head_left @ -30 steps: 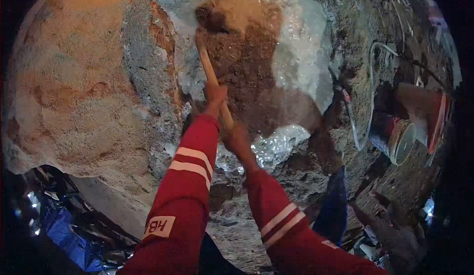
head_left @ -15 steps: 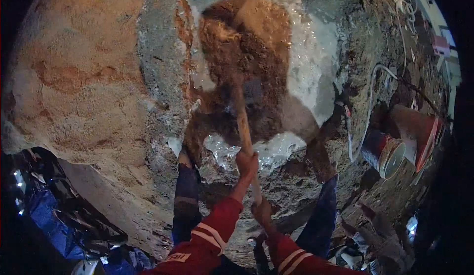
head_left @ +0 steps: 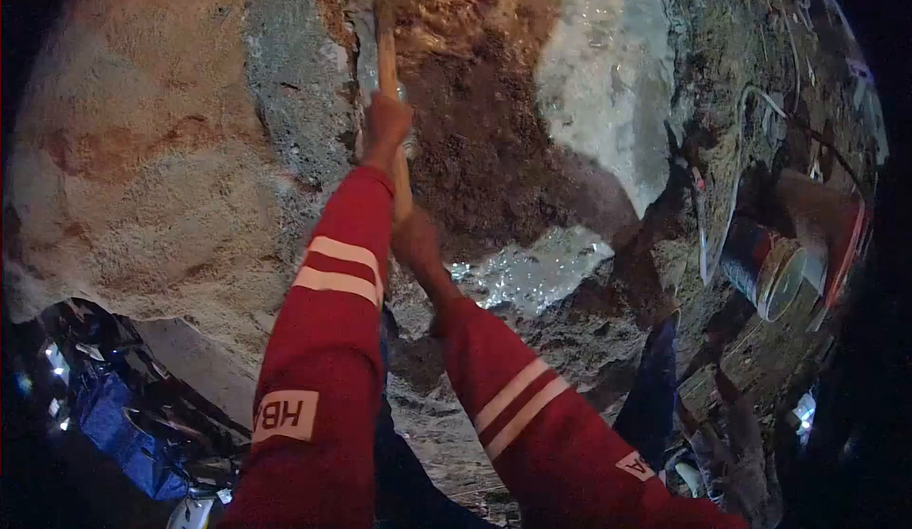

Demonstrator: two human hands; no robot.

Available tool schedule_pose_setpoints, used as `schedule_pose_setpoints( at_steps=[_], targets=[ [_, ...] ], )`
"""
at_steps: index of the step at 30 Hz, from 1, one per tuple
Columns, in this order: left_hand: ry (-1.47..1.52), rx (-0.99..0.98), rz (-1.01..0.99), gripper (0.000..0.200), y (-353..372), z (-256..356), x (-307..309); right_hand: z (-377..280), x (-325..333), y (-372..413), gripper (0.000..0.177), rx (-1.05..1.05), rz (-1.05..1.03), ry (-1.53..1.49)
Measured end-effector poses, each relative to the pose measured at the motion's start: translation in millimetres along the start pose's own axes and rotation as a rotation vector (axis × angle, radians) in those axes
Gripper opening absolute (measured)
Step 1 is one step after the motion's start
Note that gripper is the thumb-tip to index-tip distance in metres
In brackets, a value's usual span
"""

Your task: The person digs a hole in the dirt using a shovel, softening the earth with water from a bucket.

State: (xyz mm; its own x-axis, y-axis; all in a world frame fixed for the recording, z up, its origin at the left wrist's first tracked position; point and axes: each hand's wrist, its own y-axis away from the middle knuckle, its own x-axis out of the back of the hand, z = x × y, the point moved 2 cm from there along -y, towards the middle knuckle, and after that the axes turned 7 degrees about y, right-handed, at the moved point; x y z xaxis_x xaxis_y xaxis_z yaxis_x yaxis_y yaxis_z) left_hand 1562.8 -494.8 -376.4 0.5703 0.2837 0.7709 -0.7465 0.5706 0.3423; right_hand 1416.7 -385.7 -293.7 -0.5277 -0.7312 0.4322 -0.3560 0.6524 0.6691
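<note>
My left hand is wrapped round the upper wooden handle of a hoe. Lower down, near the butt of that handle, my right hand is closed on it too. The hoe's dark head lies at the top of the view, at the left border of the brown wet mix; its exact shape is hard to make out. Shiny grey water surrounds part of the mix. Both my arms wear red sleeves with pale stripes.
A broad heap of sand rises on the left, with a grey band of cement along it. Two buckets lie on the right near a pale hose. Blue sheeting and clutter sit at lower left.
Both hands have moved up and to the left with the hoe. Its handle now stands at the left side of the wet mix instead of across its middle.
</note>
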Motion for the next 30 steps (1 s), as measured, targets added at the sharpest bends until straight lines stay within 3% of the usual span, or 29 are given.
schedule_pose_setpoints(
  at_steps=[3,5,6,8,9,11,13,15,17,19,21,23,25,27,29,30],
  targets=[
    [-0.030,0.224,-0.128,0.048,36.7,-12.6,-3.3,34.2,6.9,40.6,0.041,-0.112,-0.125,0.011],
    [0.138,0.271,-0.149,0.045,61.1,-37.1,-19.1,56.4,18.9,55.6,0.036,0.082,-0.058,0.160],
    [0.147,0.261,-0.158,0.045,72.9,-27.7,-18.5,52.6,35.7,64.4,0.036,0.076,-0.043,0.165],
    [0.287,0.459,-0.293,0.044,99.5,-24.6,-12.4,47.3,59.4,90.2,0.033,-0.159,-0.194,0.165],
    [0.285,0.458,-0.299,0.044,113.5,-34.5,-26.0,47.5,73.4,102.3,0.033,-0.165,-0.192,0.164],
    [0.176,0.335,0.143,0.028,128.5,-58.1,-57.8,52.4,100.7,116.5,0.031,-0.149,-0.244,0.212],
    [0.355,0.439,-0.133,0.032,172.2,-23.4,-35.3,82.8,96.0,139.0,0.032,-0.167,-0.261,0.244],
    [0.146,0.331,-0.034,0.035,211.4,-20.2,-60.3,105.4,112.8,157.5,0.037,-0.136,-0.247,0.285],
    [0.216,0.478,-0.162,0.037,254.2,50.1,-37.3,144.3,136.7,189.9,0.044,-0.155,-0.307,0.279],
    [0.191,0.465,-0.159,0.036,285.9,61.4,-62.6,164.9,168.9,209.5,0.045,-0.236,-0.334,0.301],
    [0.245,0.505,-0.339,0.037,320.5,52.1,-105.8,170.9,204.7,239.4,0.039,-0.262,-0.271,0.241],
    [0.294,0.502,-0.201,0.034,356.1,130.8,-62.2,172.0,236.2,256.4,0.034,-0.244,-0.213,0.174],
    [0.418,0.539,-0.295,0.034,380.3,129.5,-85.3,192.0,248.9,278.9,0.036,-0.279,-0.191,0.199],
    [0.531,0.526,-0.305,0.033,374.4,161.0,-68.5,231.9,244.5,275.0,0.040,-0.351,-0.203,0.372],
    [0.554,0.278,-0.145,0.034,341.0,172.6,-67.4,224.0,245.5,241.0,0.047,-0.196,-0.076,0.280],
    [0.614,0.319,-0.152,0.035,316.4,166.4,-75.5,205.8,244.6,215.2,0.046,-0.081,-0.042,0.311]
  ],
)
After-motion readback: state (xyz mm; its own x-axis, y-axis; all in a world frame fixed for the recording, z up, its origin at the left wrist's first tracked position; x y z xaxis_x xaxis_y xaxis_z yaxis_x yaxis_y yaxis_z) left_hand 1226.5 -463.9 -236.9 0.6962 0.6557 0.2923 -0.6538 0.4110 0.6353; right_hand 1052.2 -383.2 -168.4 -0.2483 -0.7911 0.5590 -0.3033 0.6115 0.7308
